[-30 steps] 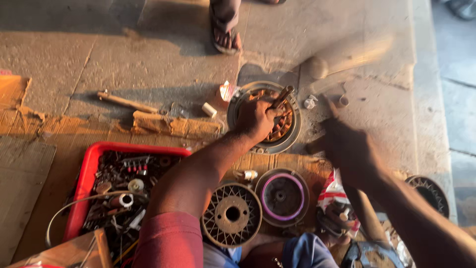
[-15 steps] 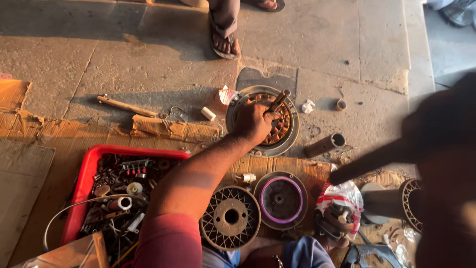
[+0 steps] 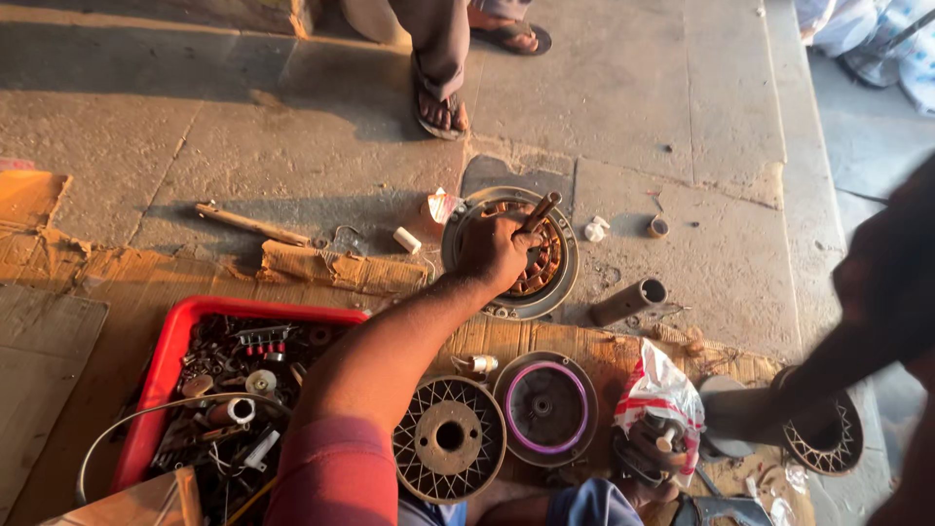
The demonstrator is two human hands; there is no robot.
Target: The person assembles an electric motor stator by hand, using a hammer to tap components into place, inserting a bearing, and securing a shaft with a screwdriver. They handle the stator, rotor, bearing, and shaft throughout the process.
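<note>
- Left hand (image 3: 497, 248) was closed around a short rusty rod (image 3: 539, 211), fingers wrapped on its lower end, rod tilted up to the right.
- That hand rested on a round motor stator (image 3: 511, 255) with copper windings, lying flat on the concrete floor (image 3: 682, 117), just past the edge of the cardboard sheet (image 3: 117, 282).
- Right hand (image 3: 881, 282) was a dark blur at the right edge, raised close to the camera; could not tell if it was spread or gripping.
- Short metal tube (image 3: 628, 302) lay on the floor just right of the stator, apart from it.
- Small white plastic piece (image 3: 407, 240) and a crumpled wrapper (image 3: 443, 206) lay left of the stator.
- Wooden-handled tool (image 3: 251, 224) lay further left, well apart from the hand.
- Red tray (image 3: 170, 346) of mixed small parts sat on the cardboard, below the left forearm.
- Spoked round cover (image 3: 448, 438) and a purple-ringed round cover (image 3: 545, 407) lay side by side near the person's knees.
- Red-and-white plastic bag (image 3: 662, 394) sat right of those.
- Another person's sandalled foot (image 3: 438, 97) stood on the floor beyond the stator.
</note>
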